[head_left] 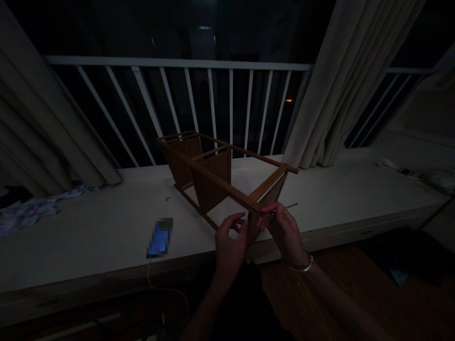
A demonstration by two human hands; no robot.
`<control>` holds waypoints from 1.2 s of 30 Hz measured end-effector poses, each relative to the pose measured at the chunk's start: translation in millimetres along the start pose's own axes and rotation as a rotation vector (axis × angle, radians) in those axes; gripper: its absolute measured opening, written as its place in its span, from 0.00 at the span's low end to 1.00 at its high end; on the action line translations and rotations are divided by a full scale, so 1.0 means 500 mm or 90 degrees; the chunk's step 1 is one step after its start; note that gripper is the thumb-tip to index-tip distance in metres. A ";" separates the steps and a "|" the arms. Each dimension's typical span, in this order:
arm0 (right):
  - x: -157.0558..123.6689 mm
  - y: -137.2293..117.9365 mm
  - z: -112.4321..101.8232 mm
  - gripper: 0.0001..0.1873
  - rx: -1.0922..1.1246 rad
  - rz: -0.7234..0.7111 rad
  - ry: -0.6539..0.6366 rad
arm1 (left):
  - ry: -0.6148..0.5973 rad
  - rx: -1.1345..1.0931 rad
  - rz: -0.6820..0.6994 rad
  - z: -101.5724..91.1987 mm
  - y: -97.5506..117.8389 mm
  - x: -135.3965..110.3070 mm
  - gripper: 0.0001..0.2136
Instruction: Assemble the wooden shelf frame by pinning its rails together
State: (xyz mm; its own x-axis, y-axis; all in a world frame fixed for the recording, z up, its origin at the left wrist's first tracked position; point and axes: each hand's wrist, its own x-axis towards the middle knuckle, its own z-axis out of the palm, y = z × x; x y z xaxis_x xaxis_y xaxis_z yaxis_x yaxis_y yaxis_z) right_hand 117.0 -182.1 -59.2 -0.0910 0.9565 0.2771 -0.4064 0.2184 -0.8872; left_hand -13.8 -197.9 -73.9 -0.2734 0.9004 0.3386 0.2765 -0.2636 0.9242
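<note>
A brown wooden shelf frame (220, 177) with several flat panels lies on its side on the pale window ledge. At its near right corner my right hand (284, 232) is closed around a thin metal tool (292, 205), whose straight end sticks out to the right; the fingers hide the rest. Beside the same corner is my left hand (231, 239), its fingers curled and the thumb almost meeting the index finger. Whatever the left fingertips may pinch is too dark and small to make out. A couple of small metal pieces, perhaps screws (168, 199), lie left of the frame.
A phone (159, 239) with a lit screen and a white cable (167, 289) lies on the ledge (117, 227) to the left. Behind the frame stand a white railing (177, 62) and curtains (320, 94). Patterned cloth (39, 213) lies at far left. The room is dim.
</note>
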 end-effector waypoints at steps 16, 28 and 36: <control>0.000 0.010 0.025 0.15 0.039 -0.046 0.063 | -0.214 -0.065 0.135 -0.019 0.095 0.125 0.07; 0.002 0.004 0.028 0.15 0.061 -0.030 0.077 | -0.095 0.034 0.236 0.001 0.070 0.137 0.03; -0.001 0.000 0.031 0.15 0.089 -0.021 0.088 | -0.203 0.128 0.318 -0.023 0.062 0.140 0.06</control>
State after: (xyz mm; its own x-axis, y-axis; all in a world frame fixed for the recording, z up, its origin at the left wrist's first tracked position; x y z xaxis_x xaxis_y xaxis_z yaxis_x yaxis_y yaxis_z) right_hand 103.1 -185.5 -53.9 0.0463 0.9688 0.2433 -0.5302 0.2302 -0.8160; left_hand -35.1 -146.8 -19.3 0.2129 0.7522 0.6236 0.4761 -0.6372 0.6060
